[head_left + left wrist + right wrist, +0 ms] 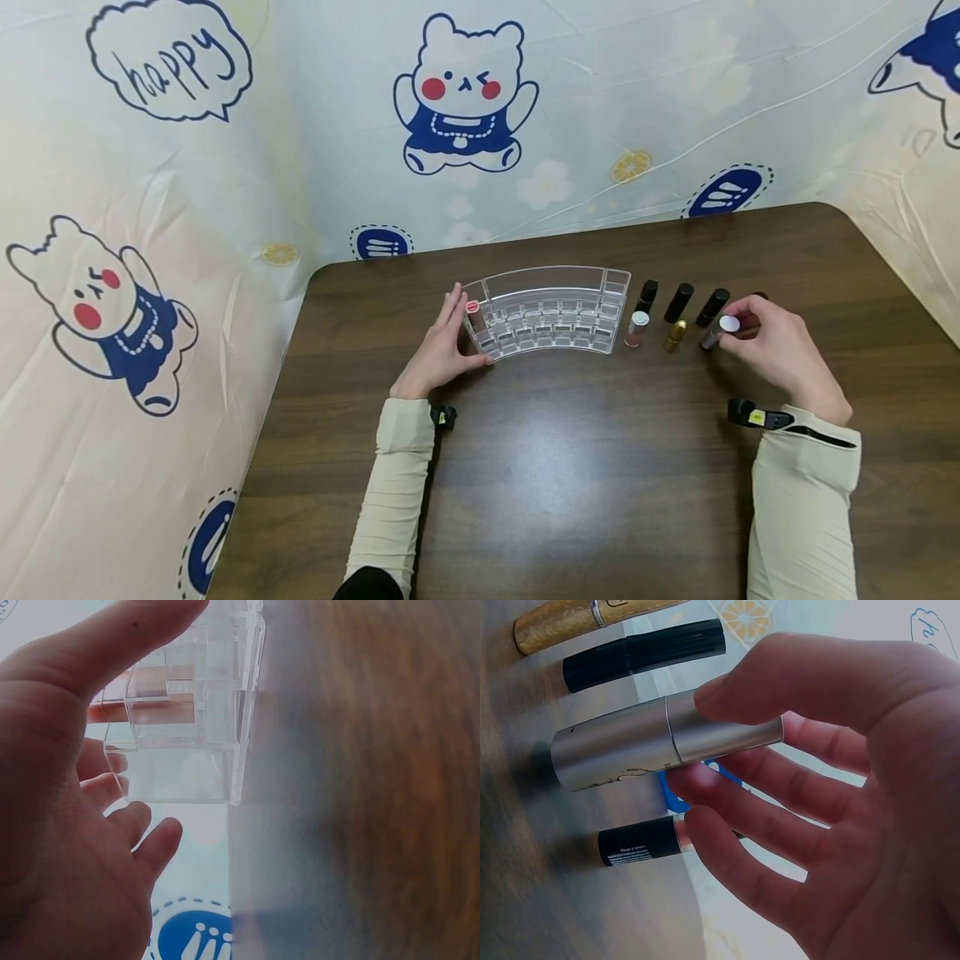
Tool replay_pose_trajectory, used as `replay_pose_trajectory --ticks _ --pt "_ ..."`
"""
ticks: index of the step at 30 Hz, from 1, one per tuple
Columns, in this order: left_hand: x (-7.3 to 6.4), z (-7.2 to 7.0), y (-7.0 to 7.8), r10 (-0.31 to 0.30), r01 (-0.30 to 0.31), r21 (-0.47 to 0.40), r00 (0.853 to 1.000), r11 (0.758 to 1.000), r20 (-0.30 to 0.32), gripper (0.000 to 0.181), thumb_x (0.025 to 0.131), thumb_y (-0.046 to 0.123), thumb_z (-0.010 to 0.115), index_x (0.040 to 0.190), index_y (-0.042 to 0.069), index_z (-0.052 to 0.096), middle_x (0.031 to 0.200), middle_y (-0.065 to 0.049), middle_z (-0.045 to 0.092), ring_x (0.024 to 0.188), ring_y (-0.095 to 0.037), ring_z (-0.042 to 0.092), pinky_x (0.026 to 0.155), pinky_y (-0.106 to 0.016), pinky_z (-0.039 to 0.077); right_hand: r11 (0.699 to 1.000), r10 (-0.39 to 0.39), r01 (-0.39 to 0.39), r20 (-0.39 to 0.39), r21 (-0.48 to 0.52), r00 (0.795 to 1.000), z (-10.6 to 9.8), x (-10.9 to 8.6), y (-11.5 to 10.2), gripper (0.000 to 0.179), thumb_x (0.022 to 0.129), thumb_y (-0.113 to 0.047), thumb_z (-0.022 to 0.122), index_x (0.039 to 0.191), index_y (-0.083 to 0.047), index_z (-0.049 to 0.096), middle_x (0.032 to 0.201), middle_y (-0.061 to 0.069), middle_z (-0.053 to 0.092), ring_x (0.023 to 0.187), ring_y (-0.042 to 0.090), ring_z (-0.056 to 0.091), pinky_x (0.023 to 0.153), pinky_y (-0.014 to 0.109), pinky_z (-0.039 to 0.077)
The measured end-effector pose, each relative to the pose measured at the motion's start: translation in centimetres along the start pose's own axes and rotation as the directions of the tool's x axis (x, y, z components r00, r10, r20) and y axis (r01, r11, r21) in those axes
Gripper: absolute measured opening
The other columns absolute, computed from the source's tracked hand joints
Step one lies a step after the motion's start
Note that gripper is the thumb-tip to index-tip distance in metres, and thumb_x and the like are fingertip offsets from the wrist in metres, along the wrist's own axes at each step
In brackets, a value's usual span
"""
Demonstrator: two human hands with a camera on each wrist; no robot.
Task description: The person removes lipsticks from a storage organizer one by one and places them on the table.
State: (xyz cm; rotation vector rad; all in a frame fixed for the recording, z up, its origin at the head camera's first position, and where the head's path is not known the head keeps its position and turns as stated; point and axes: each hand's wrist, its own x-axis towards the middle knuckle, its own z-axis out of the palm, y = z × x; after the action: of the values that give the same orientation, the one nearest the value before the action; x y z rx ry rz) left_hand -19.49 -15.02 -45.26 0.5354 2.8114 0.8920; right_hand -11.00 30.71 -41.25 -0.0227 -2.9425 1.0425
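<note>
A clear tiered lipstick organizer point(558, 292) stands on the table, with one pinkish-red lipstick point(475, 318) in its left end slot. My left hand point(435, 357) holds the organizer's left end, thumb at the front corner and fingers along the side. The left wrist view shows the fingers through the clear plastic. Between thumb and fingers, my right hand point(787, 350) pinches a silver lipstick tube point(615, 746) near its upper end. Whether its base touches the table, I cannot tell. Just left of it is a gold lipstick point(676, 336), then a pinkish lipstick with a white top point(636, 331).
Behind the front row stand black lipstick tubes point(679, 302), one partly hidden by my right hand. The dark wooden table point(540, 467) meets a printed cloth backdrop point(315, 150) at its back and left edges.
</note>
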Motion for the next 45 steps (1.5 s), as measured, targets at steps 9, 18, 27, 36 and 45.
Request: replay_pose_trajectory --ticks 9,18,27,36,45 --pt "0.04 0.01 0.00 -0.002 0.002 0.008 1.000 1.000 0.001 0.116 0.074 0.042 0.082 0.157 0.022 0.005 0.163 0.014 -0.011 0.152 -0.016 -0.006 0.116 -0.059 0.018 1.000 0.002 -0.001 0.020 -0.005 1.000 0.28 0.24 0.11 0.030 0.087 -0.013 0.068 0.111 0.000 0.056 0.104 0.024 0.064 0.092 0.034 0.060 0.073 0.031 0.048" --pt "0.03 -0.02 -0.01 0.005 -0.005 0.005 1.000 1.000 -0.003 0.115 0.074 0.043 0.082 0.157 0.022 0.004 0.164 0.010 -0.009 0.152 -0.019 -0.005 0.116 -0.061 0.018 1.000 0.004 -0.004 0.034 -0.001 0.999 0.41 0.29 0.18 0.031 0.088 -0.014 0.067 0.112 0.000 0.055 0.104 0.025 0.063 0.094 0.036 0.060 0.078 0.044 0.048" --pt "0.05 -0.06 0.00 0.007 -0.007 0.005 1.000 1.000 -0.001 0.115 0.074 0.043 0.082 0.157 0.022 0.004 0.163 0.013 -0.011 0.152 -0.020 -0.005 0.116 -0.060 0.018 1.000 0.008 -0.008 0.039 0.006 0.999 0.38 0.21 0.21 0.033 0.090 -0.015 0.066 0.116 0.001 0.054 0.107 0.026 0.062 0.096 0.037 0.059 0.081 0.051 0.048" --pt "0.01 0.10 -0.08 -0.001 0.001 -0.001 1.000 1.000 -0.003 0.116 0.074 0.042 0.082 0.157 0.024 0.003 0.164 0.008 -0.008 0.152 -0.016 -0.006 0.116 -0.060 0.018 1.000 0.004 -0.005 0.049 0.006 0.999 0.46 0.22 0.42 0.033 0.090 -0.014 0.066 0.117 0.001 0.053 0.107 0.026 0.062 0.096 0.038 0.060 0.081 0.051 0.048" --pt "0.05 0.12 -0.12 0.006 -0.006 0.001 1.000 1.000 -0.008 0.115 0.074 0.042 0.082 0.157 0.018 0.007 0.164 0.009 -0.008 0.152 -0.018 -0.005 0.116 -0.060 0.019 1.000 0.004 -0.005 0.051 0.008 0.999 0.45 0.20 0.45 0.034 0.090 -0.015 0.065 0.117 0.001 0.053 0.108 0.026 0.061 0.097 0.037 0.059 0.081 0.051 0.048"
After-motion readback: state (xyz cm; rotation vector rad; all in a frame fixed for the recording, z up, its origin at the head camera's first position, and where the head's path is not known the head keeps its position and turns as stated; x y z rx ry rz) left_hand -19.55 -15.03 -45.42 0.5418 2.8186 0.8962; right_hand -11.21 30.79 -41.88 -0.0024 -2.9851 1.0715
